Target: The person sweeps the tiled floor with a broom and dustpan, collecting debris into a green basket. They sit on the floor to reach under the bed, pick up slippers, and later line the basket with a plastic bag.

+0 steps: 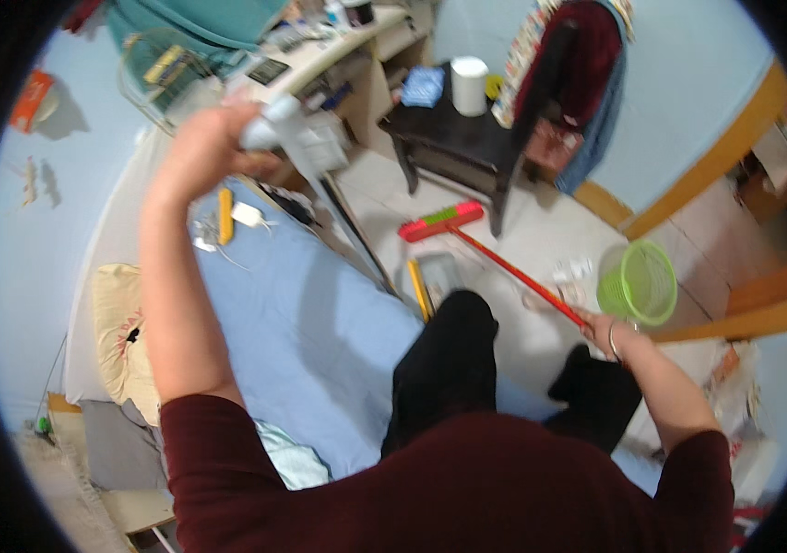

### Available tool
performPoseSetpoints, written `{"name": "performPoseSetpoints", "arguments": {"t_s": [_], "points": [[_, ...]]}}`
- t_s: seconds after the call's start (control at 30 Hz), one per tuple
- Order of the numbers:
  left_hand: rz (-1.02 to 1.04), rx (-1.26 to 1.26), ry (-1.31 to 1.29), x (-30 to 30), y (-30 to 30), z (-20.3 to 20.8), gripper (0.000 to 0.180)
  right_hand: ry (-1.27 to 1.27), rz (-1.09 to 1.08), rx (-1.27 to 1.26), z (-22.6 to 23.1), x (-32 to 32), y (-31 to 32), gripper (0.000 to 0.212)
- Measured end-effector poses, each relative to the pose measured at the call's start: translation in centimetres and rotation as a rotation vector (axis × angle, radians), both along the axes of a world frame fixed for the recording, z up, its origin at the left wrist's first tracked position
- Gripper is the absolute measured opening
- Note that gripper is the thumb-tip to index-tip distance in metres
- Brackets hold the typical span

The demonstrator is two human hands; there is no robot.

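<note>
In my right hand (607,334), the fingers are closed round the red stick of a broom (513,272). Its red head with green bristles (442,221) lies on the floor in front of the dark chair. My left hand (216,143) is raised over the bed and closed on the pale grip of a long-handled dustpan (306,158). The dustpan's shaft slants down past the bed edge to a grey pan with a yellow edge (421,290), partly hidden by my knee. Some blur softens the left fingers.
A blue-covered bed (319,323) lies at my left. Beyond the broom head is a dark chair (444,134) with a white canister (469,88). A green basket (638,284) stands right, near a wooden door frame (716,152). A cluttered desk (319,60) is at the back.
</note>
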State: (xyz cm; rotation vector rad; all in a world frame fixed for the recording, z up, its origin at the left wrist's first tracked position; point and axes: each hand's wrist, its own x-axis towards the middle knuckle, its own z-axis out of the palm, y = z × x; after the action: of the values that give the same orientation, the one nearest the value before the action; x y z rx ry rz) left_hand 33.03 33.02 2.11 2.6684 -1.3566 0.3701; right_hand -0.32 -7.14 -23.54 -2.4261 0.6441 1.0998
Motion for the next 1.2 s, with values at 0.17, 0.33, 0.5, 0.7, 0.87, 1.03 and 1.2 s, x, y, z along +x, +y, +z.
{"name": "performPoseSetpoints", "arguments": {"t_s": [0.17,0.33,0.5,0.7,0.87,1.03,1.2], "points": [[0.05,0.077,-0.144,0.0,-1.8,1.4,0.028,-0.038,-0.021,0.035,-0.8,2.6,0.6,0.054],[0.345,0.058,-0.214,6.0,1.8,-0.3,0.033,-0.058,0.21,-0.104,-2.1,1.5,-1.2,0.055],[0.699,0.164,-0.163,11.8,6.1,-2.7,0.038,0.046,0.14,-0.116,-0.7,0.1,1.4,0.057],[0.762,0.158,-0.206,11.8,3.7,-1.9,0.039,-0.016,0.189,-0.15,-1.1,-4.1,0.0,0.058],[0.768,0.256,-0.189,12.0,1.3,-2.8,0.04,0.184,0.051,-0.066,6.2,-3.3,0.4,0.055],[0.702,0.267,-0.23,12.6,-0.7,-3.6,0.041,0.114,-0.066,0.01,5.6,-8.2,-1.5,0.052],[0.762,0.26,-0.228,13.2,0.5,-2.9,0.044,-0.031,-0.072,-0.038,7.0,-14.8,-3.9,0.055]]}}
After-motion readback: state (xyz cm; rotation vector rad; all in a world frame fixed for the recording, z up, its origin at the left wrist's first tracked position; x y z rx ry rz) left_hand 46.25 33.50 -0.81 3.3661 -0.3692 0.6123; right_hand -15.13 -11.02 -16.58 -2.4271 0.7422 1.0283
